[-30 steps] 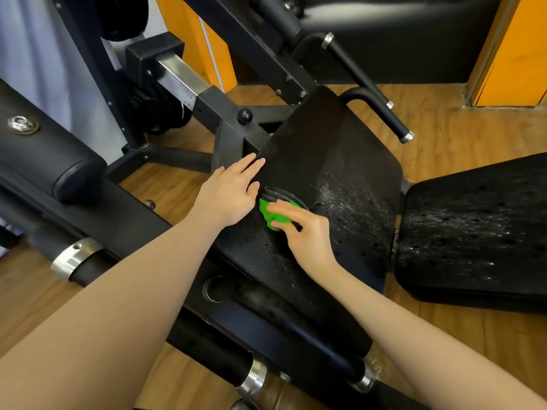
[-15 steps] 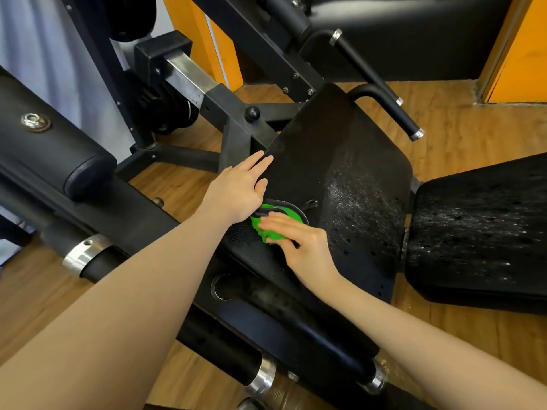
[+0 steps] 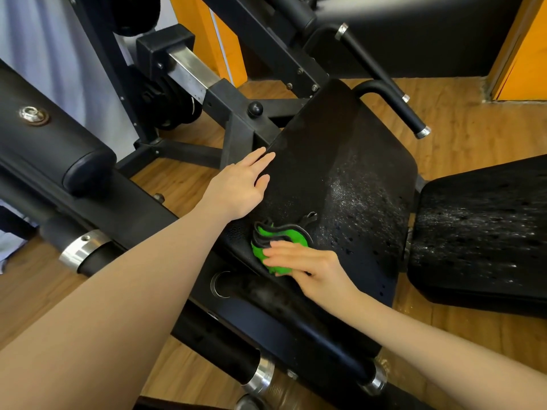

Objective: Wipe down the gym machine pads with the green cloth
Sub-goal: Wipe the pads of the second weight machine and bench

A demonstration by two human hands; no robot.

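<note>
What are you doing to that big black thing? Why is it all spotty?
A person is cleaning a gym machine. The right hand presses a green cloth flat against the near left part of the black seat pad. The left hand rests open on the pad's left edge, likely steadying it. Whitish droplets speckle the pad's right side and the second pad beside it, so those parts look not yet wiped.

Left hand [image 3: 236, 187] flat, right hand [image 3: 307, 266] pressing with straight fingers
</note>
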